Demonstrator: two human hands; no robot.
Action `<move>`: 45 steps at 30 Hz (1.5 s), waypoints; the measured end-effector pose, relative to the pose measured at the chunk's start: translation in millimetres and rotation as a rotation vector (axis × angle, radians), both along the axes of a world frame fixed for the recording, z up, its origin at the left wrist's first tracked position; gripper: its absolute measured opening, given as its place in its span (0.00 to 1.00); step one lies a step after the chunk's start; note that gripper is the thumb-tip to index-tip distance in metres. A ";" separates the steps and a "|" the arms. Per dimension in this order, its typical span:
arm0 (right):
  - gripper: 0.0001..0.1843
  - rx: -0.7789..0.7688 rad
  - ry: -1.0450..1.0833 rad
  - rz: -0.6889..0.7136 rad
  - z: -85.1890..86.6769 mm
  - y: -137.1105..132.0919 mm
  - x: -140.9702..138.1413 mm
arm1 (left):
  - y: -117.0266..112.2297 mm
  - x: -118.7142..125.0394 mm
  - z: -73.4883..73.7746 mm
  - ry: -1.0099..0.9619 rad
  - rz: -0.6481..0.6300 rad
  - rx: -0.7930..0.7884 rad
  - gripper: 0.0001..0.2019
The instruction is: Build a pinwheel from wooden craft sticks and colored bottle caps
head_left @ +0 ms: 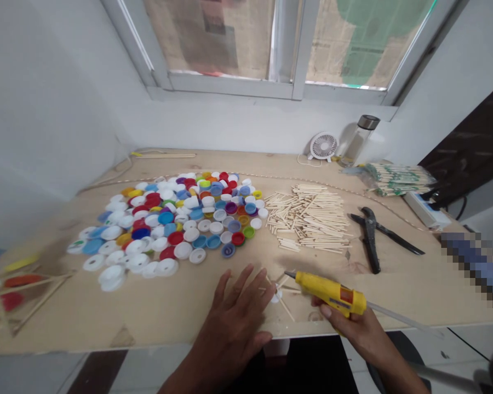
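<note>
In my right hand (349, 328) is a yellow hot glue gun (326, 290), its nozzle pointing left and a clear glue stick (398, 317) coming out of its back. Below the nozzle, a small white bottle cap (276, 295) lies on the table with several thin wooden sticks (286, 309) spread out around it like spokes. My left hand (238, 312) rests palm down just left of this piece, fingers stretched out. Its fingertips reach the left side of the sticks and partly hide them; whether they press on one is unclear.
Colourful bottle caps (176, 219) cover the table's left middle. Cut wooden sticks (312, 216) lie right of them, near black-handled pliers (371, 241). Behind stand a small fan (324, 146), a glass bottle (358, 143) and packaged sticks (398, 178). A stick frame (33, 284) sits left.
</note>
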State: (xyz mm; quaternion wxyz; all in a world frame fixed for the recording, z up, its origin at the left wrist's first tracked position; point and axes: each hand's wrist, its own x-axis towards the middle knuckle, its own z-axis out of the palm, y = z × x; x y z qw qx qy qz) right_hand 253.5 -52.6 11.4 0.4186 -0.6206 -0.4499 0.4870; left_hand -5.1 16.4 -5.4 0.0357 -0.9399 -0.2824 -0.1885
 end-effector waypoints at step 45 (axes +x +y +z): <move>0.24 0.039 -0.059 -0.085 -2.1 -0.8 -5.0 | -22.6 20.0 -20.1 -0.342 0.494 -0.046 0.23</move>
